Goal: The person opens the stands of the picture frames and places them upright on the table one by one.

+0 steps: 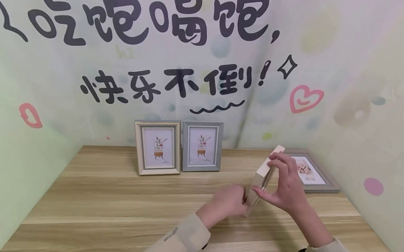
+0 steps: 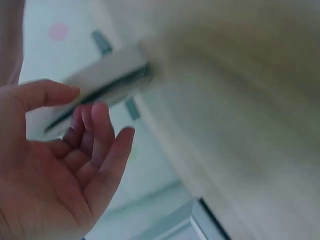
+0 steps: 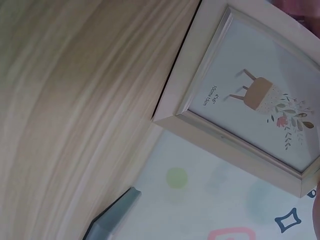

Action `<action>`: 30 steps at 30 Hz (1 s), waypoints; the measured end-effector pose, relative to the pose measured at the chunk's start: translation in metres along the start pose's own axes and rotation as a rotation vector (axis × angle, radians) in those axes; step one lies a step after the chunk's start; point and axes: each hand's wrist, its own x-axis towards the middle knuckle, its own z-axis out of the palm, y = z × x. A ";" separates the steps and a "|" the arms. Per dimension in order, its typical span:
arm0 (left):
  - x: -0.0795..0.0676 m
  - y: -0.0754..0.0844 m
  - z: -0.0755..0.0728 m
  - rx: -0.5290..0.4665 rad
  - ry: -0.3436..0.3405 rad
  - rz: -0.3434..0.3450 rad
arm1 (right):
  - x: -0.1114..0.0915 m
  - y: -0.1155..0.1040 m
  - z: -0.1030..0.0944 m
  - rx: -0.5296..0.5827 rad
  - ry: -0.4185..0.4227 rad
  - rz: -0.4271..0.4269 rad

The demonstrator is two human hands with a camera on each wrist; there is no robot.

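A cream picture frame [image 1: 265, 169] is held tilted above the table, seen edge-on in the head view. My right hand [image 1: 289, 188] grips it, thumb on the near edge and fingers over the far upper edge. At its lower left end is my left hand [image 1: 225, 202], blurred; in the left wrist view the left hand's [image 2: 65, 165] thumb and curled fingers close around the frame's edge [image 2: 112, 70]. The right wrist view shows the frame's front [image 3: 182, 90], with a potted-plant print. Hands largely fall outside that view.
Toward the back of the wooden table [image 1: 107, 205] stand a cream-and-grey frame [image 1: 140, 151] and a blue-grey frame [image 1: 221, 147], side by side. Behind my right hand, a brownish frame [image 1: 321, 190] with a flower picture lies flat. Printed cloth walls [image 1: 320, 45] enclose the table.
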 end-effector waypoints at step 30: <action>0.041 -0.005 -0.009 -0.035 0.187 0.237 | -0.005 -0.001 -0.001 0.027 -0.003 0.048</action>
